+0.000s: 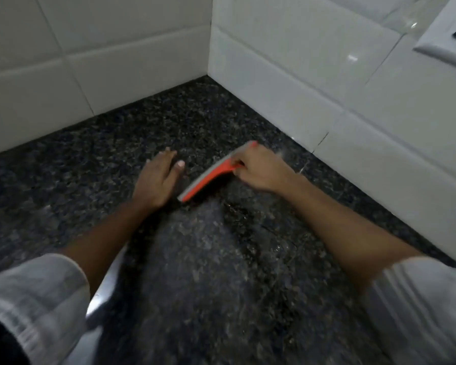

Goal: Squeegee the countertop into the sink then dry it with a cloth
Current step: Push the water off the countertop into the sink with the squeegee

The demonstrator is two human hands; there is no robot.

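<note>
An orange squeegee (208, 177) with a grey blade lies slanted on the dark speckled granite countertop (221, 259), near the tiled corner. My right hand (261, 171) grips its handle from the right. My left hand (156, 180) rests flat on the counter just left of the blade, fingers straight. A wet streak with water drops shows on the stone below the squeegee. A shiny metal edge (103, 291), possibly the sink rim, shows under my left forearm. No cloth is in view.
White tiled walls (116, 61) meet in a corner behind the counter and run along its right side. A white wall socket plate (448, 43) sits at the top right. My pale sleeves fill both lower corners.
</note>
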